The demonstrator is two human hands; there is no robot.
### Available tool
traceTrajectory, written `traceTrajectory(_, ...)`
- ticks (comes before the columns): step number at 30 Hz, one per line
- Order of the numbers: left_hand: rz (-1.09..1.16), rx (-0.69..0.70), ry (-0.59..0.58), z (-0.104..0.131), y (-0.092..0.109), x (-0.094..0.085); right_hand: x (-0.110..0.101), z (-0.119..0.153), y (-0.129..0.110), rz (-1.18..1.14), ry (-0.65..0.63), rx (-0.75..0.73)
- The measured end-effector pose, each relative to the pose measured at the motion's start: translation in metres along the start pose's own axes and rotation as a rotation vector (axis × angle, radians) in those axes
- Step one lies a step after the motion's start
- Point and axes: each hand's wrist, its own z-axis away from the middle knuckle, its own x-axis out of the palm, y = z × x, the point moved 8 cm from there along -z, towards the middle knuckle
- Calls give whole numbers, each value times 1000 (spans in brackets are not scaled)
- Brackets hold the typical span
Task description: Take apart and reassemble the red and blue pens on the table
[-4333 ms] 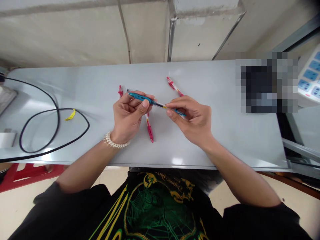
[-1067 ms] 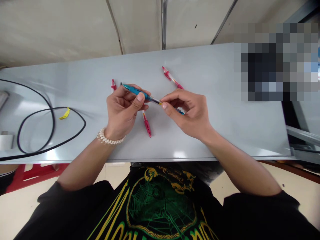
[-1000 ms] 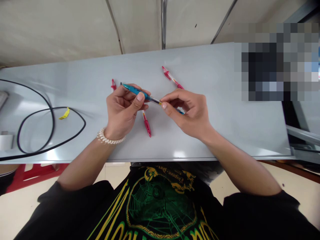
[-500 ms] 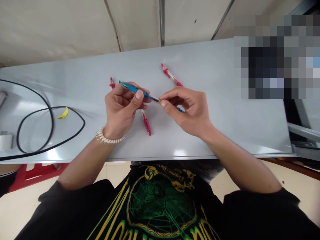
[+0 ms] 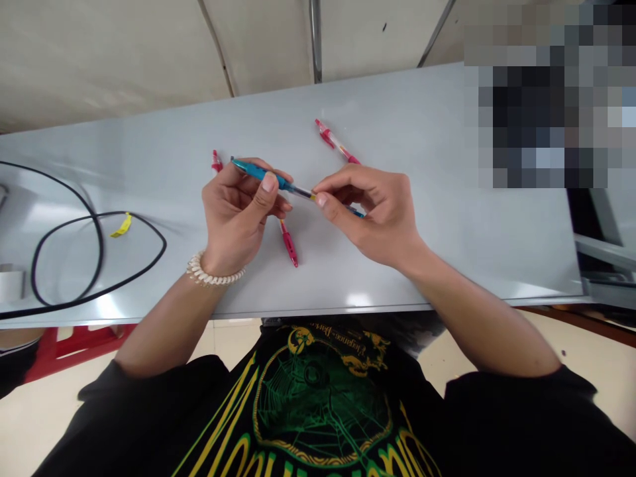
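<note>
A blue pen (image 5: 253, 169) with a clear middle section is held between my two hands above the table. My left hand (image 5: 238, 212) grips its blue front part, thumb on top. With thumb and forefinger, my right hand (image 5: 375, 209) pinches the clear section near a yellow band; a bit of blue shows beyond, inside that hand. Beneath and around the hands lie red pens: one red pen (image 5: 288, 244) partly under my left hand, another red pen (image 5: 336, 141) behind my right hand, and a red end (image 5: 216, 161) showing behind my left hand.
The grey table (image 5: 477, 252) runs up to a panelled wall. At the left a black cable (image 5: 102, 245) with a yellow tag (image 5: 121, 225) lies in loops beside a white block (image 5: 10, 283). A red stool (image 5: 74, 348) stands below the table's front edge. The upper right is blurred out.
The view has shifted slightly, so things sit a little further left and higher. Both hands keep nearly the same hold on the blue pen.
</note>
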Motion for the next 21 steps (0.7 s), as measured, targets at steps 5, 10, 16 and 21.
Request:
traceTrajectory(5, 14, 36, -11, -2, -1, 0, -1, 0, -1, 4, 5, 2)
traceTrajectory(10, 7, 44, -5, -2, -3, -1, -2, -1, -1, 7, 13, -4)
traceTrajectory(16, 16, 72, -10, -3, -3, -2, -2, -1, 1, 4, 2, 8)
traceTrajectory(21, -1, 102, -15, -3, -2, -1, -4, -1, 0, 27, 6, 27)
